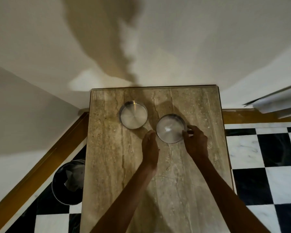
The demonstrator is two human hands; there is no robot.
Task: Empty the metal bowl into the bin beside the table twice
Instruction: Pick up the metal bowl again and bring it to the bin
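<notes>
counter (200, 165) of streaked beige stone runs from the near edge up to a pale wall (191, 39), and two metal bowls stand upright on its far half, near each other but apart. the left bowl (133, 114) sits alone, untouched. the right bowl (171, 128) holds a small white bit on its bottom; what it is cannot be told through the blur.

the right hand (195, 140) is at the right bowl's right rim, its fingers (185, 134) curled narrow and pinching the rim, thumb toward the wearer's side. the left hand (150, 145) lies just beside the same bowl's left edge, fingers held straight and close together, pointing away; whether they touch the bowl cannot be told, and they grip nothing. both bare forearms reach in from the bottom edge.

bin (67, 182), dark and round with crumpled pale scraps inside, stands on the floor to the left of the counter, partly hidden under its edge. the floor (267, 165) is black and white checker tile, with a brown skirting board (40, 162) along the foot of the wall. a shadow of an arm falls on the wall above the counter.
</notes>
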